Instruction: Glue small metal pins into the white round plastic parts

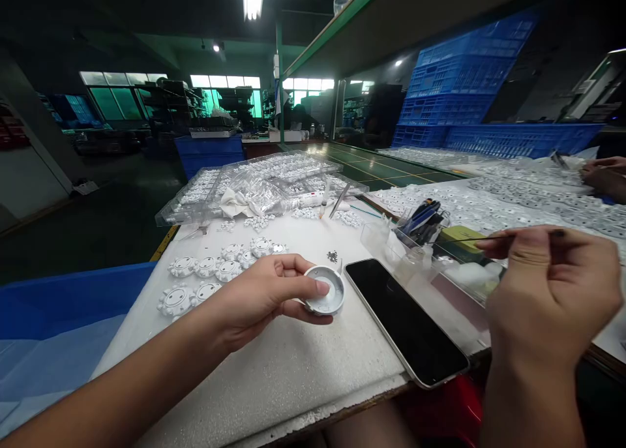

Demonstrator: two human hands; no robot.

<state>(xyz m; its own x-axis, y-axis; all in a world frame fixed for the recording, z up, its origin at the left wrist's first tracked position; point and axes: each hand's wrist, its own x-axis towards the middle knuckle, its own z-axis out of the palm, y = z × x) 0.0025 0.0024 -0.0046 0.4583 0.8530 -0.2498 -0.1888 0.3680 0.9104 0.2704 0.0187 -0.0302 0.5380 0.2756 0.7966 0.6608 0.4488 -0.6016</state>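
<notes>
A small round white plastic part (334, 297), shaped like a shallow cup, is gripped in my left hand (264, 285), its hollow side facing up and my thumb inside. My right hand (552, 291) is raised at the right, its fingers closed on a thin dark rod (457, 240) that points left. Beyond my left hand, several white round parts with scalloped edges (176, 298) lie on a white foam sheet (235, 383). A little pile of tiny dark pieces (332, 256) sits just past the cup-shaped part. A smartphone (405, 321) with a dark screen lies between my hands.
A clear box (386, 239) with tools and a yellow-green block (460, 239) stands behind the phone. Clear trays of white parts (274, 167) are stacked at the back. A blue bin (73, 304) is left, blue crates (454, 76) behind right. Another person's hand (606, 174) shows far right.
</notes>
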